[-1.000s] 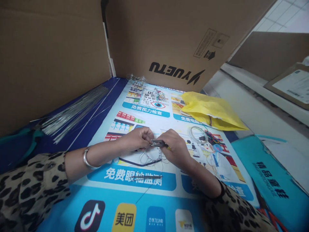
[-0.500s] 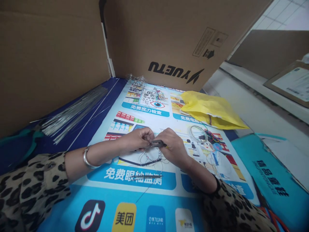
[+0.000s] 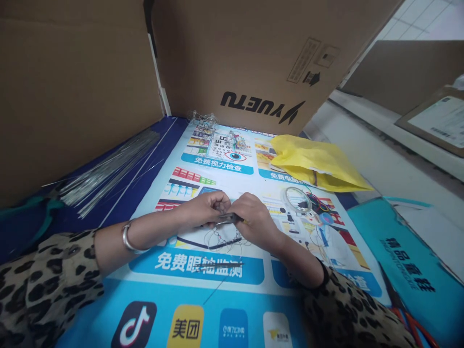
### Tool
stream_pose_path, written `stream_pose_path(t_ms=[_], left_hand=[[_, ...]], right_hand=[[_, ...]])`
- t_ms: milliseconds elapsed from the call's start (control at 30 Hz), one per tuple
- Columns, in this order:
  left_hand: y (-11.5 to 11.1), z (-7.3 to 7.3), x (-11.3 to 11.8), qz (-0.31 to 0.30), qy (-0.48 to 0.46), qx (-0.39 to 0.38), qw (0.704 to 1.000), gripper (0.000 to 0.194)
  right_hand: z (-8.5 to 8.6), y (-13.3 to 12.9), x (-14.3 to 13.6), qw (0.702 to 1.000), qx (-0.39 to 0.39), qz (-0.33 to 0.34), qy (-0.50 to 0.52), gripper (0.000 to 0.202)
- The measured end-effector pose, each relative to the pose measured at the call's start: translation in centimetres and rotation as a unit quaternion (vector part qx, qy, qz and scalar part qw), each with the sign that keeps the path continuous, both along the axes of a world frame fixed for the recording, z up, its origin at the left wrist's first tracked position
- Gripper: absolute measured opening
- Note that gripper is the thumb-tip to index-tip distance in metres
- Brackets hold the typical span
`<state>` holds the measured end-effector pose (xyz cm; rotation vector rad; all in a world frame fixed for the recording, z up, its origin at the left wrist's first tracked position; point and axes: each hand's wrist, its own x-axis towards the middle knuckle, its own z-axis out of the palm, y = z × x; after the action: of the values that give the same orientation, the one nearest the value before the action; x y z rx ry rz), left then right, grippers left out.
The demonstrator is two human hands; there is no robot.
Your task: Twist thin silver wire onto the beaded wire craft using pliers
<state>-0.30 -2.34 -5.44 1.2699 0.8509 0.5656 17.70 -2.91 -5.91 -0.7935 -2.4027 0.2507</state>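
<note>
My right hand (image 3: 256,220) is closed around a pair of pliers (image 3: 226,218), whose dark jaws point left to the fingertips of my left hand (image 3: 212,209). The left fingers are pinched on a thin wire piece (image 3: 225,238), which hangs in loops below both hands. Exactly where the jaws meet the wire is hidden by the fingers. Nearer to me, a few short dark wires (image 3: 219,264) lie on the printed sheet (image 3: 174,290). One thin strand slants down from them.
A bundle of straight metal wires (image 3: 108,169) lies at the left. Tangled wire pieces (image 3: 235,141) sit farther back, before a cardboard wall (image 3: 203,58). To the right are a yellow bag (image 3: 315,162), a wire coil (image 3: 297,199) and a teal bag (image 3: 406,256).
The pliers have turned and dropped slightly, their jaws now reaching farther left under the left fingertips. My right hand has shifted a little left. Both hands keep their hold.
</note>
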Motion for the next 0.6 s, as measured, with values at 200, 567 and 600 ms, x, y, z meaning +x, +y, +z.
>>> stream_pose_path(t_ms=[200, 567, 600], left_hand=[[0.19, 0.0, -0.26, -0.014, -0.016, -0.021, 1.0, 0.015], [0.43, -0.22, -0.5, -0.031, -0.025, -0.019, 0.999, 0.016], [0.45, -0.21, -0.52, -0.031, -0.024, -0.018, 0.999, 0.016]], right_hand=[[-0.15, -0.09, 0.03, 0.999, -0.003, -0.025, 0.025, 0.02], [-0.18, -0.25, -0.2, 0.997, 0.013, -0.025, 0.071, 0.022], [-0.2, -0.26, -0.19, 0.997, 0.015, -0.024, 0.076, 0.022]])
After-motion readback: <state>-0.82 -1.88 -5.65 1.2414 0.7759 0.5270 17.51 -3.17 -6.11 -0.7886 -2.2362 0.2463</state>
